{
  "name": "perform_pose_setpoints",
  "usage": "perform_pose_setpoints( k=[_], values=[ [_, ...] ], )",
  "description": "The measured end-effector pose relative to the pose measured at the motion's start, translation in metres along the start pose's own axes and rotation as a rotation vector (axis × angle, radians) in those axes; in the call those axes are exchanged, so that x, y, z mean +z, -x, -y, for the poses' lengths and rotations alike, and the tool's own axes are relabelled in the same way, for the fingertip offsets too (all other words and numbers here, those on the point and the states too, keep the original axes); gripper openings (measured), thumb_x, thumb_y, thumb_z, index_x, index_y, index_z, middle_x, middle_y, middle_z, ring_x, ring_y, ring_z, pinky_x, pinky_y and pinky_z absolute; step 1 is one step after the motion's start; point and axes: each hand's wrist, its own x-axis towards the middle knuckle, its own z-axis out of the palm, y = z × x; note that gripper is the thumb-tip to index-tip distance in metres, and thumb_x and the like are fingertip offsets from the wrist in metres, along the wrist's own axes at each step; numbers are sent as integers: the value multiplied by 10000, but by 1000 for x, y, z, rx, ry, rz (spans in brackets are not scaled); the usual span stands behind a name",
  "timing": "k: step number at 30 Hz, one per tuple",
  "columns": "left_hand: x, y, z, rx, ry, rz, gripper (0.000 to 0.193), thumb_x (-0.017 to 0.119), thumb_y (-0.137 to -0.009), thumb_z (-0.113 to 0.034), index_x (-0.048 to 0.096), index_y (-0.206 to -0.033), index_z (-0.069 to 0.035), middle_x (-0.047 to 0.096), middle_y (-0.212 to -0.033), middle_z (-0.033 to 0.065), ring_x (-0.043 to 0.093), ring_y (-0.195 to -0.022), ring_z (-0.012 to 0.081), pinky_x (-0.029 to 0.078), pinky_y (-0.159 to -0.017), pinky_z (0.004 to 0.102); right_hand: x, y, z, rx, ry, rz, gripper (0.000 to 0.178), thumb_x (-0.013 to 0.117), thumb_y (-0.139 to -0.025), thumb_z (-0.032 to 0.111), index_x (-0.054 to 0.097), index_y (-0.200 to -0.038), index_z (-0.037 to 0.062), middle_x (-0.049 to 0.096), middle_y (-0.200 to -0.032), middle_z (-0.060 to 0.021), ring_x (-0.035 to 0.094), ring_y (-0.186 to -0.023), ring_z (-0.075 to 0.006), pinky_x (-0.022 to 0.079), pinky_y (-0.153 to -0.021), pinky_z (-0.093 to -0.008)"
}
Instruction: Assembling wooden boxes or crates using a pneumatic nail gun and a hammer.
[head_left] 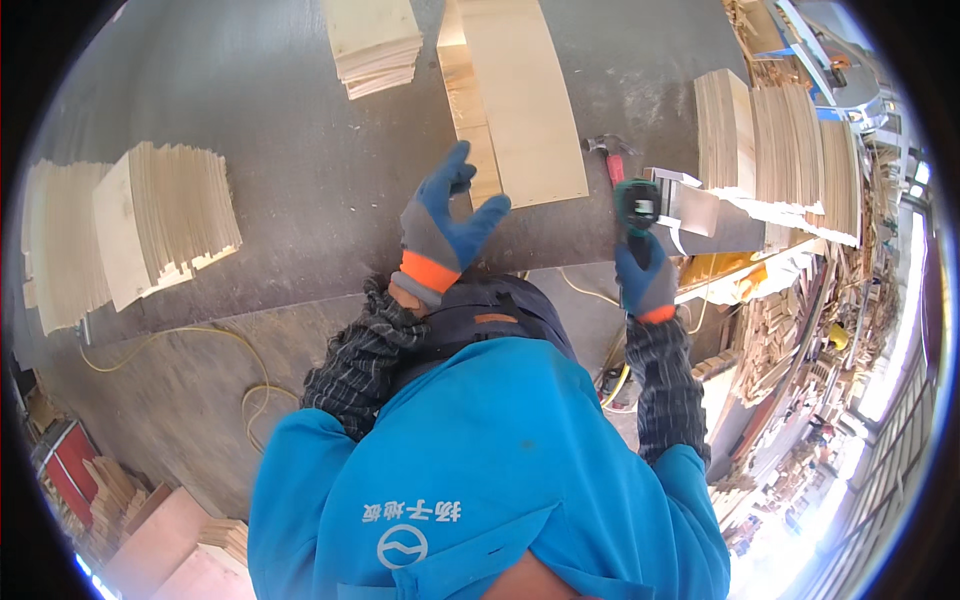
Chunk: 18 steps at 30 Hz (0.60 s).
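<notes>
My left hand (pixel 447 222), in a blue and grey glove with an orange cuff, is raised over the near edge of the table, thumb and fingers spread, holding nothing. Just beyond it lies a long pale wooden board (pixel 525 100), with a narrower yellowish wood strip (pixel 466 105) along its left side. My right hand (pixel 647 278), gloved the same way, is wrapped round the handle of a dark green and black nail gun (pixel 637 205) at the table's edge, to the right of the board. A hammer with a red grip (pixel 614 168) lies just behind the nail gun.
Stacks of thin boards stand on the table at left (pixel 185 205) and right (pixel 785 140); another stack (pixel 375 45) lies at the far middle. A yellow hose (pixel 255 365) trails along the floor below the table. Piled scrap wood (pixel 775 350) fills the right side.
</notes>
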Motion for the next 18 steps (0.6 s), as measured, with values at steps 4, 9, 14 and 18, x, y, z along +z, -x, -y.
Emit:
perform_pose_setpoints(
  k=[4,9,14,18],
  values=[
    [21,-37,-5,-441,270,1,714,828,-965,-284,521,-1533,20,722,-1322,172,710,-1165,231,569,-1002,366,31,-46,-66,-255,495,-157,443,748,-931,356,666,-1260,71,769,-914,-216,755,-864,-403,577,-799,-503],
    [46,-68,-8,-350,369,88,597,787,-990,-231,572,-1483,29,737,-1292,145,709,-1101,202,560,-962,336,64,-78,-88,-4,766,38,712,760,-922,380,487,-1531,131,746,-1069,-291,739,-985,-447,586,-833,-529],
    [40,-68,11,-327,444,107,436,705,-1014,-109,629,-1420,30,759,-1245,120,713,-1043,190,567,-913,324,51,-77,-79,-182,801,61,838,818,-874,450,486,-1559,100,762,-1153,-235,742,-1071,-413,578,-918,-501],
    [3,-61,29,-343,418,337,423,637,-1061,-161,621,-1439,28,747,-1258,104,695,-1082,182,557,-946,331,28,-91,-48,-144,204,-70,786,805,-926,404,526,-1532,-13,728,-1269,-233,759,-1026,-303,598,-896,-422]
  ],
)
